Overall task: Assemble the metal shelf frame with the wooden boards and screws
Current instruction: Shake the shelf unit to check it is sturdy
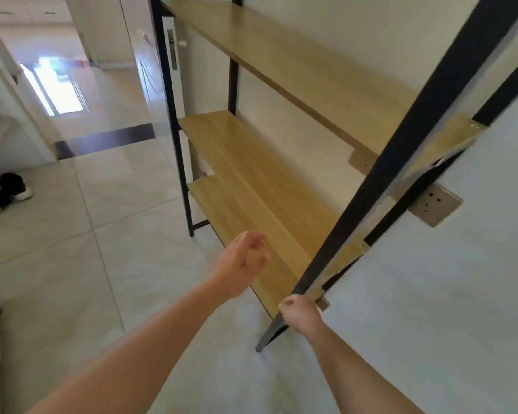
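**Shelf stands against the wall, nearly finished**

Hands come first in the view. The right hand [300, 312] is curled round the near front leg [353, 204] of the black metal frame, low down, just above where that leg meets the tiled floor [72, 264]. The left hand [243, 259] hangs free over the floor in front of the lowest board, fingers loosely bent and holding nothing; it does not touch the shelf.

Just beyond the hands, the bottom board [251, 222] lies in the frame, with the middle board [222, 135] stepped back behind and above it and a long upper board [296, 64] higher still. All three wooden boards seem seated between the uprights. At the near end, small bright specks at the board corners may be screw heads, but the picture is too blurred to be sure.

Farther off, the far front leg [174, 130] stands on the floor, and the whole frame sits upright, close to the white wall [431, 294], where a wall socket [435, 204] shows behind the near uprights.

Judging from this, the building itself looks largely done: frame up, boards in. What is left is probably settling the shelf into place and checking the fastenings. No loose screws or tools are in sight. A dark shoe [8, 189] lies on the floor well to the left.
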